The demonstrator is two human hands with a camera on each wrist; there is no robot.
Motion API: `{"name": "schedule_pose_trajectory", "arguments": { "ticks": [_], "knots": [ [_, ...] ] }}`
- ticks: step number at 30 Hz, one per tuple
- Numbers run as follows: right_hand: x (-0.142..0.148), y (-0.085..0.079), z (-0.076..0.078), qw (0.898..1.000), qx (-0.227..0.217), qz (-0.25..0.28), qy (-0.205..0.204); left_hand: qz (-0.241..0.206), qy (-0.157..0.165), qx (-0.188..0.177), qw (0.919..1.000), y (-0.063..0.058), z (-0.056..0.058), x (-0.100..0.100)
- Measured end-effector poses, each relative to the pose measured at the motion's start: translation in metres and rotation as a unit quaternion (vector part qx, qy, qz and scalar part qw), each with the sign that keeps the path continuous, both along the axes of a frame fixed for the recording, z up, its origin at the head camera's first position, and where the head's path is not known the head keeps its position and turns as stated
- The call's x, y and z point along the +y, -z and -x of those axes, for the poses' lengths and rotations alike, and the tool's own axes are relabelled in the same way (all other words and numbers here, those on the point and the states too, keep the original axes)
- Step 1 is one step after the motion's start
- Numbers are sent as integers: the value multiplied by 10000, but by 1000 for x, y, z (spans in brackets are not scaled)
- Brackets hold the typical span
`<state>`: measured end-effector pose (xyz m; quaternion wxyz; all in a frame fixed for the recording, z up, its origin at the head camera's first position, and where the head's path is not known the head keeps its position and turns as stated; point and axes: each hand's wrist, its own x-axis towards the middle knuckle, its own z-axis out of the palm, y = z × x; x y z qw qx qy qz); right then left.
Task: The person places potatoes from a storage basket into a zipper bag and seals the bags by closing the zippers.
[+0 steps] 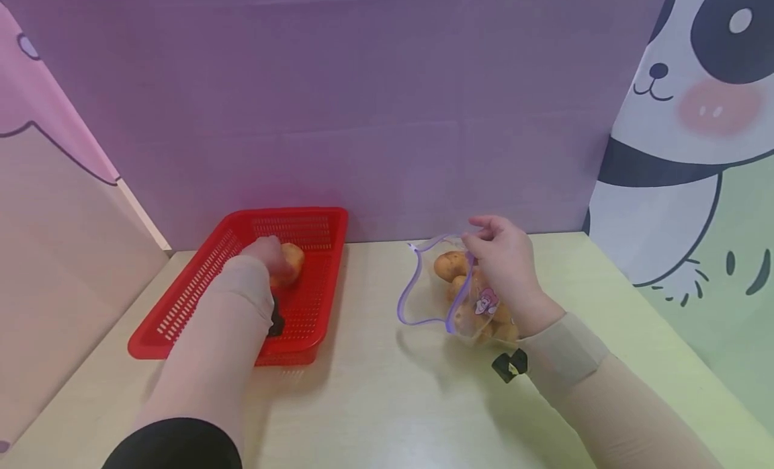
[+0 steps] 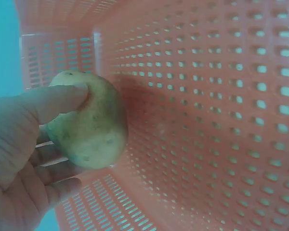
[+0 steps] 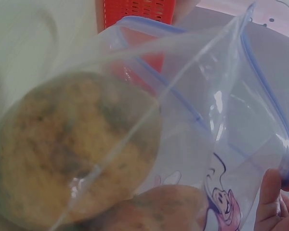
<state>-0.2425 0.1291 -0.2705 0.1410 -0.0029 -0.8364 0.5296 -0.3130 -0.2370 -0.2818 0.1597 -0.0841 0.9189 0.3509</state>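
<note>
Inside the red plastic basket (image 1: pixel 329 281), my left hand (image 1: pixel 269 254) grips a potato (image 2: pixel 94 125), thumb on top and fingers underneath. No other potato shows in the basket. On the right, my right hand (image 1: pixel 502 254) pinches the rim of a clear zip bag (image 1: pixel 465 308) between thumb and fingers. The bag's purple-edged mouth gapes toward the basket. Several potatoes (image 1: pixel 450 266) lie in the bag, and a pink cartoon print (image 1: pixel 486 301) marks its side. In the right wrist view a potato (image 3: pixel 82 144) fills much of the bag close to the camera.
Basket and bag stand apart on a pale table (image 1: pixel 363 402). A purple cloth wall (image 1: pixel 387 119) rises behind the table's back edge. To the right is a panda-printed panel (image 1: pixel 677 146), and a pink and white panel (image 1: pixel 60 254) stands on the left.
</note>
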Motion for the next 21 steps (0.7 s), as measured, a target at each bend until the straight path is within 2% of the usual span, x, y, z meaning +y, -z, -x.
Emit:
{"name": "schedule_pose_trajectory", "arguments": {
  "ticks": [2,4,6,9,14,17,21],
  "knots": [
    [1,0,1,10000,-5,-7,-18,759,476,496,9947,2,7,-2],
    [2,1,2,10000,-4,-46,-41,1359,785,992,9826,2,17,-4],
    [4,1,4,9999,-18,-86,-53,1614,1038,1398,9714,0,27,-4],
    [7,2,7,9999,-54,-132,-50,1301,1088,1575,9728,-10,31,5],
    [11,0,15,9997,2,-255,-24,802,1214,1753,9737,-32,23,33],
    [12,-1,19,9996,40,-259,-48,693,1429,1892,9690,-40,17,53],
    [14,-2,24,9997,37,-226,-31,628,1832,2108,9582,-45,11,80]
  ]
}}
